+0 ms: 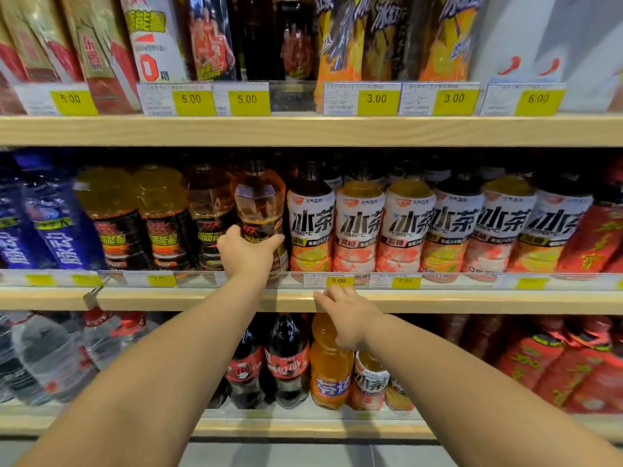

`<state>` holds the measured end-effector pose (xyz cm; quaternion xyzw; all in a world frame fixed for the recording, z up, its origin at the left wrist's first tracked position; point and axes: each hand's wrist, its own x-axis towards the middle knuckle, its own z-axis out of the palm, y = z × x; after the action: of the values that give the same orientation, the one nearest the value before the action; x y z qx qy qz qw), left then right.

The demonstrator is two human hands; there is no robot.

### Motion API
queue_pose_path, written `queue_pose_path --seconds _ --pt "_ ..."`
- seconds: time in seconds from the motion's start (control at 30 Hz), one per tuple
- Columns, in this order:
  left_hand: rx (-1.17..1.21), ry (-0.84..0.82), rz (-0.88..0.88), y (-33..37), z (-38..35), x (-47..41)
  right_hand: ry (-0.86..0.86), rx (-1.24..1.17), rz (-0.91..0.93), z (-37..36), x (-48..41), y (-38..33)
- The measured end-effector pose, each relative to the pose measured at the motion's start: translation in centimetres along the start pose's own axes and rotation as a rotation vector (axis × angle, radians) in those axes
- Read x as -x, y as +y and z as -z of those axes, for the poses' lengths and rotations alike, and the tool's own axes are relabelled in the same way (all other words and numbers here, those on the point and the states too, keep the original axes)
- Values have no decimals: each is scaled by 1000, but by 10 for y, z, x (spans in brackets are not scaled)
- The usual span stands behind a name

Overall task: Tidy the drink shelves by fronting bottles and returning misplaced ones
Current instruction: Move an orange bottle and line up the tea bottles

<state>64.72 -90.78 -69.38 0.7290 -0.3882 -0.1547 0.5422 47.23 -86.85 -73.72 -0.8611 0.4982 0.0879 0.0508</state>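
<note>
The left hand is wrapped around the lower label of an amber bottle on the middle shelf, thumb on the left side and fingers curling round the right. The bottle stands upright at the front of the shelf, just beside an iced-tea bottle on its right and a similar dark-labelled amber bottle on its left. The right hand holds nothing; its fingers are loosely spread and rest against the front edge of the middle shelf, just under a yellow price tag reading 5.00. To the right runs a row of white-labelled iced-tea bottles with orange and pink lower bands, then red bottles at the far right. Blue bottles stand at the far left of the same shelf. On the lower shelf, beneath the right forearm, are cola bottles, an orange soda and a small iced-tea bottle, with water bottles to the left. The top shelf carries more drinks behind tags marked 5.00, 3.00 and 6.00.
</note>
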Motion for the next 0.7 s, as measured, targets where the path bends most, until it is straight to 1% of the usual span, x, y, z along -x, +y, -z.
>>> queue_pose_path --seconds 0.13,0.3,0.33,0.37,0.4,0.47,0.5,0.57,0.6,0.7 --pt "-60 6 4 2 -5 -3 14 11 7 -2 1 0" --pt "-42 13 0 2 -5 5 33 -5 -8 -7 2 0" --pt "-41 23 -51 -3 -5 12 58 -35 -7 -9 3 2" --pt "-34 30 -151 -11 -7 21 90 -71 -1 -12 4 5" --pt "-27 18 -292 -20 -8 34 133 -101 14 -16 7 8" --pt "-53 -113 -576 -40 -19 63 254 -110 27 -29 17 17" --pt "-85 -209 -665 -48 -27 76 343 -91 4 -39 24 24" --pt "-138 -373 -761 -58 -49 100 502 -66 -100 -64 41 45" --pt "-163 -436 -805 -58 -59 111 539 -69 -182 -77 52 57" --pt "-323 -601 -900 -51 -90 142 540 -63 -416 -111 87 92"
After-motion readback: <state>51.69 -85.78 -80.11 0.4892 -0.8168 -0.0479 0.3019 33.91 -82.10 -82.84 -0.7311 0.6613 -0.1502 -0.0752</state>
